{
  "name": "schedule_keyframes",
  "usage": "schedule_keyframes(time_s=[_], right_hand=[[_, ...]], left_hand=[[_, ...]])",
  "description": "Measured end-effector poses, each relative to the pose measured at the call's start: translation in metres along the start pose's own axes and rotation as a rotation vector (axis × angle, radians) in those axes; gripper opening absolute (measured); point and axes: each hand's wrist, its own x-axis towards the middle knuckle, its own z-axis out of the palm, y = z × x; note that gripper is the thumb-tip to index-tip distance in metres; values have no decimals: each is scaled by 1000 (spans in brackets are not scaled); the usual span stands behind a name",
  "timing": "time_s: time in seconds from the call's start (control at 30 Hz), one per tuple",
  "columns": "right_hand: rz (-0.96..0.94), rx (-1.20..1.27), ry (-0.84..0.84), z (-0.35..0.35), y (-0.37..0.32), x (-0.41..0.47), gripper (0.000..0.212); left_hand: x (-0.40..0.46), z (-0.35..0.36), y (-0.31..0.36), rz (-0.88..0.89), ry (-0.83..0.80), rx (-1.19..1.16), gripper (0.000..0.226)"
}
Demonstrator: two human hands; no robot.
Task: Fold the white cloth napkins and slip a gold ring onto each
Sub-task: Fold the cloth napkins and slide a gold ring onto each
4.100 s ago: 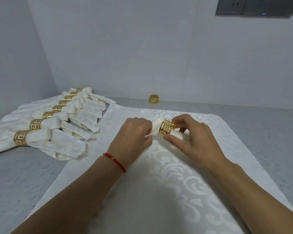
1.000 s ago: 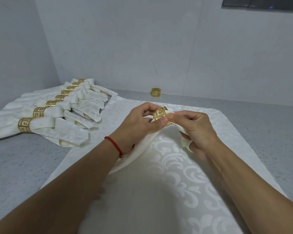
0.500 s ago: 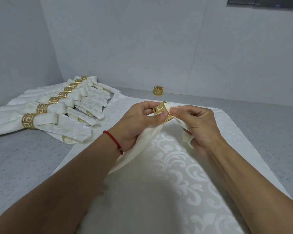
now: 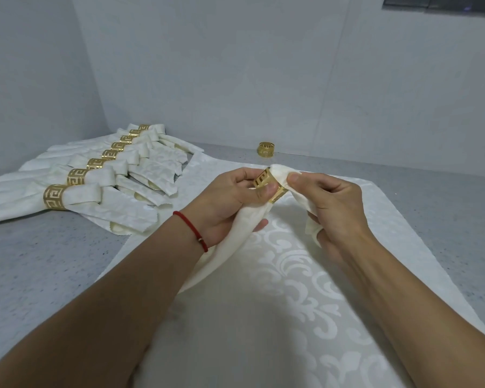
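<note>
White napkin (image 4: 230, 245) hides behind left hand (image 4: 221, 203) pinching gold ring (image 4: 269, 184); right hand (image 4: 328, 203) grips its tip.

Ringed napkins (image 4: 76, 189) left; counter (image 4: 445, 208) seemingly open right

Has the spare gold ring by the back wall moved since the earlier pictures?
No. The spare gold ring sits at the same spot by the wall seam on the counter; only the camera shifted.
</note>
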Motion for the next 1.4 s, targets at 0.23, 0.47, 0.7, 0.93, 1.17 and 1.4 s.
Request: schedule_keyframes(time_s=[0.23, 0.47, 0.7, 0.93, 1.17, 1.4], right_hand=[[4, -85, 27, -5, 0, 0, 12], [-338, -1131, -331, -33, -21, 12, 38], [-129, -590, -458, -33, -46, 2, 35], [15, -910, -472, -34, -20, 9, 56], [-6, -1103, -458, -37, 0, 7, 47], [-108, -1242, -396, -37, 5, 9, 42]], left_hand=[[2, -3, -5, 347, 201, 500, 40], [0, 1, -4, 608, 190, 856, 48], [-20, -3, 20, 110, -120, 161, 52], [-18, -16, 18, -67, -154, 636, 29], [-10, -24, 4, 58, -79, 1017, 18], [-4, -27, 1, 77, -25, 1163, 29]])
